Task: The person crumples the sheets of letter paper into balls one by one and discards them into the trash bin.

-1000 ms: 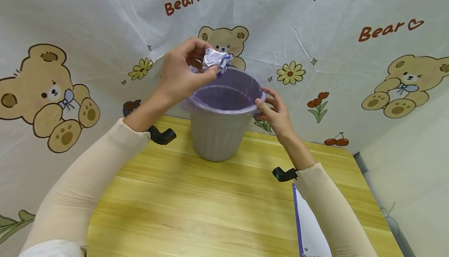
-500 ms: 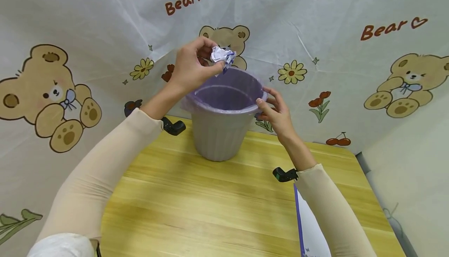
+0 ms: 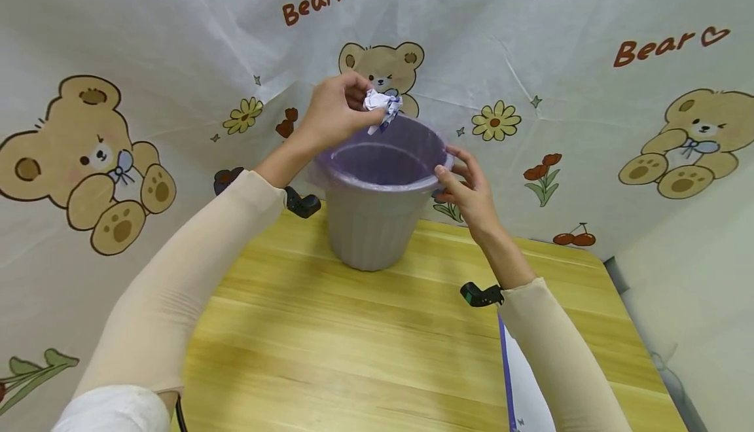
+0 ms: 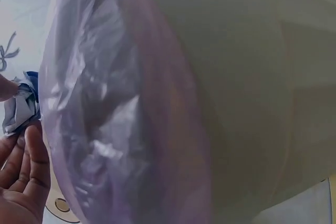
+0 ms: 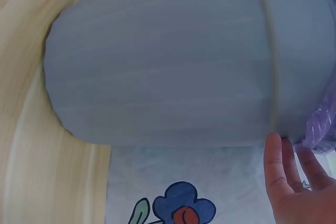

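My left hand [image 3: 332, 110] pinches a crumpled ball of white and blue paper [image 3: 383, 102] between thumb and fingers, above the back left of the bin's mouth. In the left wrist view the paper ball [image 4: 22, 106] shows just past the rim. A grey trash bin [image 3: 374, 229] stands upright on the table, lined with a thin purple plastic bag [image 4: 100, 108] folded over its rim. My right hand [image 3: 476, 191] holds the bin's right rim, thumb on top and fingers at the outer side. The bottom of the bin's inside is hidden.
The bin stands at the back of a wooden table [image 3: 347, 340], close to a white cloth [image 3: 436, 13] printed with bears and flowers. A white sheet with a purple edge [image 3: 524, 379] lies at the front right, partly under the right forearm.
My left hand has moved a little to the right with the paper ball, further over the bin's mouth. The right hand keeps its place on the rim.
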Demonstrator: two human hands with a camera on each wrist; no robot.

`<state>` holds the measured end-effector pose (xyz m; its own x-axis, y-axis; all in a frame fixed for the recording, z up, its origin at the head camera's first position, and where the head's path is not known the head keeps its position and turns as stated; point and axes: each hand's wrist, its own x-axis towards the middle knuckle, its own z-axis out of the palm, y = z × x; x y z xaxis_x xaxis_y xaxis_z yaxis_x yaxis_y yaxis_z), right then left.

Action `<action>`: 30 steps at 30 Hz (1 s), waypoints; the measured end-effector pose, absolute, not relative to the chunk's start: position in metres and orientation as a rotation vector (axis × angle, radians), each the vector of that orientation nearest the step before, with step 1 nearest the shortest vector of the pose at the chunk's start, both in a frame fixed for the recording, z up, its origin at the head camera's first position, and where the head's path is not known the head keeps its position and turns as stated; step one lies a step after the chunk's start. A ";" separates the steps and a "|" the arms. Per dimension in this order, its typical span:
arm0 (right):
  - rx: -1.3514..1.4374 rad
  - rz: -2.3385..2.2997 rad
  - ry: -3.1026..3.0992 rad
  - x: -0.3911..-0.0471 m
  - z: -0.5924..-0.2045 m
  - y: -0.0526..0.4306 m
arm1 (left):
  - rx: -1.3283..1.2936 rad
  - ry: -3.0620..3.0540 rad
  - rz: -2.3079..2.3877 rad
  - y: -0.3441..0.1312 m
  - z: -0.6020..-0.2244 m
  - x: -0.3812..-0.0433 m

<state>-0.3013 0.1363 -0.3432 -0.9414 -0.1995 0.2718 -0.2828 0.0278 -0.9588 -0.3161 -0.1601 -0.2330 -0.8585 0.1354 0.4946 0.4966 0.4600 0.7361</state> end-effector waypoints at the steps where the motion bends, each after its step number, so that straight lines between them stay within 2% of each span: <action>1: 0.519 2.085 -2.206 -0.301 -0.343 0.136 | -0.529 -2.363 -1.360 -0.160 -0.232 -0.318; 16: 0.528 2.111 -2.200 -0.300 -0.343 0.137 | -0.567 -2.652 -1.009 -0.162 -0.236 -0.344; 30: 0.519 2.099 -2.199 -0.300 -0.344 0.140 | -0.657 -2.833 -1.048 -0.154 -0.235 -0.346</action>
<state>-0.3002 0.1395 -0.3444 -0.9418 -0.2003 0.2700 -0.2790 0.0177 -0.9601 -0.3459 -0.1542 -0.2355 -0.9085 0.3720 0.1902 0.4062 0.6799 0.6105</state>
